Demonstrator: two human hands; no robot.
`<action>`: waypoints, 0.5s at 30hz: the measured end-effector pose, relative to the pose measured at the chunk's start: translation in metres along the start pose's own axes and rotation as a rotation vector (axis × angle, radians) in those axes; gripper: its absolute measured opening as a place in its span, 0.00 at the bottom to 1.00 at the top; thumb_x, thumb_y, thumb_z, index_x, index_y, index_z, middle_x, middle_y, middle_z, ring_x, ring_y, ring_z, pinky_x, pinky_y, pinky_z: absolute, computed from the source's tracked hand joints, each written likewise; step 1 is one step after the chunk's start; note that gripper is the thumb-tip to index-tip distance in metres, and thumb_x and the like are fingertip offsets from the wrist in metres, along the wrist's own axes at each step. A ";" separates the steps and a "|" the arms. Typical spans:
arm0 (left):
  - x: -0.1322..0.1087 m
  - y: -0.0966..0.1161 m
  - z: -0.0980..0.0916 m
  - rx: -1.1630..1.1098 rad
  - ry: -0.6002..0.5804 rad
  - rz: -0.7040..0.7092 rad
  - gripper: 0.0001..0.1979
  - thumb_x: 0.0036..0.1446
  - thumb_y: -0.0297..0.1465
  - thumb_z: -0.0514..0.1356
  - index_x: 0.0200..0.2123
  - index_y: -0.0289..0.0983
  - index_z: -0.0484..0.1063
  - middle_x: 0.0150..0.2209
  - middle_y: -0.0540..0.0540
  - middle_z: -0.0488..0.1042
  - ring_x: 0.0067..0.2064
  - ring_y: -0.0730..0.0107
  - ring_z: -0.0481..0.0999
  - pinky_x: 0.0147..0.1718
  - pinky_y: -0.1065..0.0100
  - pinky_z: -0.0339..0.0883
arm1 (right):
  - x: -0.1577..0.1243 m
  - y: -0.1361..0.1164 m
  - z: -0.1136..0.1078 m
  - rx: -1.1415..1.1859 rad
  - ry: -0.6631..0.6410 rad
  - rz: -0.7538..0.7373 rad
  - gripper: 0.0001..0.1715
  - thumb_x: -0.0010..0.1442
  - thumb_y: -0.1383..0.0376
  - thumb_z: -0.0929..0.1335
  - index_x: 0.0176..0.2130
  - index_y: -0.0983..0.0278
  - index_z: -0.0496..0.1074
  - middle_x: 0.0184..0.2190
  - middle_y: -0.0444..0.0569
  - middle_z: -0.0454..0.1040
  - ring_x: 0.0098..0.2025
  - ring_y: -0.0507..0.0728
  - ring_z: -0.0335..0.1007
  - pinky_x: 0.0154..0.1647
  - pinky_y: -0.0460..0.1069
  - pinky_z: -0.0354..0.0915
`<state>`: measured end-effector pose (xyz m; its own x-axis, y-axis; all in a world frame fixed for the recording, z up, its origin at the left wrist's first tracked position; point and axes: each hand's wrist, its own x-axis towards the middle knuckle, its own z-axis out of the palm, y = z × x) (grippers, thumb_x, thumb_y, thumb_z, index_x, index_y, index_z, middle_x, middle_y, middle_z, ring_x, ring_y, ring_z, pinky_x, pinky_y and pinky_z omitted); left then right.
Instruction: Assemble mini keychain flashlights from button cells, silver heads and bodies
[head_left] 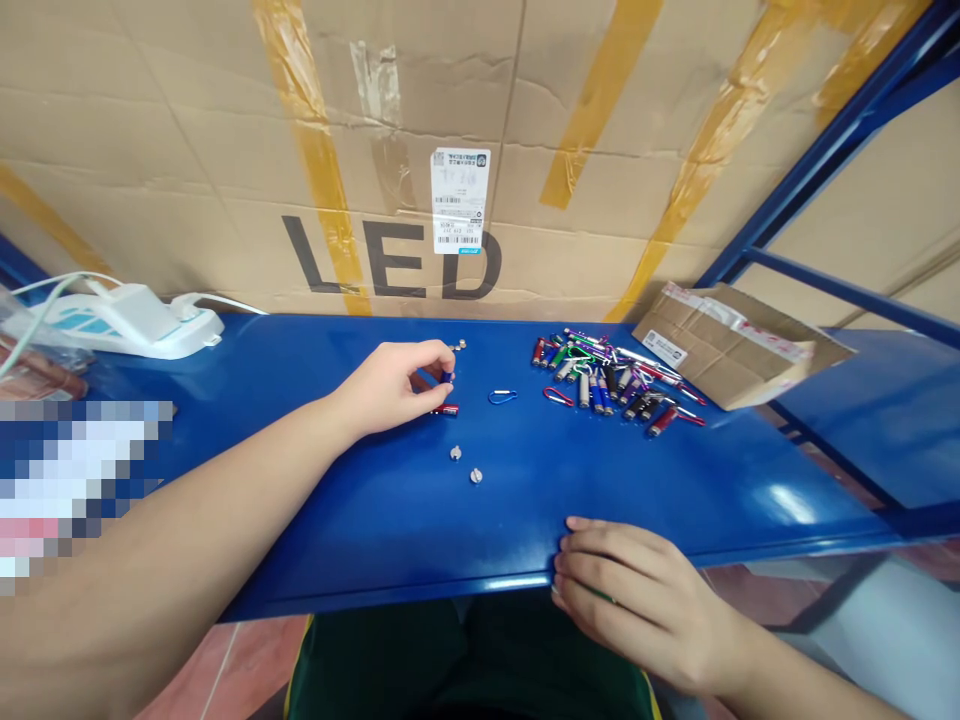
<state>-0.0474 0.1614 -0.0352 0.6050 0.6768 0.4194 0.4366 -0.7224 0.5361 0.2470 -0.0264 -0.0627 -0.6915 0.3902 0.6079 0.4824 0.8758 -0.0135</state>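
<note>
My left hand point(397, 390) is over the table, thumb and forefinger closed on a small blue mini flashlight point(447, 378), mostly hidden by the fingers. Just below those fingertips lies a red mini flashlight point(448, 410), partly covered. Two small round metal caps point(456, 453) rest nearer the front, and several tiny metal pieces point(461, 344) sit beyond the hand. To its right are a blue carabiner clip point(503, 397) and a red carabiner clip point(558, 397). My right hand point(637, 595) rests at the table's front edge, fingers extended, with a thin green sliver between them.
A pile of colourful mini flashlights with clips point(600, 385) lies at the right. Behind it stands a small cardboard box point(720, 340). A white power strip point(172, 335) with cables is at back left. A big carton point(405, 130) walls off the back of the blue table point(360, 540).
</note>
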 end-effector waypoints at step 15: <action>-0.002 0.007 0.002 -0.098 -0.092 0.059 0.09 0.63 0.31 0.62 0.45 0.40 0.69 0.38 0.49 0.80 0.36 0.70 0.82 0.31 0.73 0.76 | 0.133 0.106 0.019 0.281 0.025 0.192 0.05 0.64 0.68 0.72 0.34 0.62 0.78 0.31 0.44 0.81 0.31 0.52 0.77 0.37 0.47 0.71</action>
<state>-0.0442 0.1552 -0.0337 0.6884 0.6142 0.3858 0.3336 -0.7405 0.5834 0.1960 0.1232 0.0015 -0.5873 0.5519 0.5921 0.4334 0.8322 -0.3458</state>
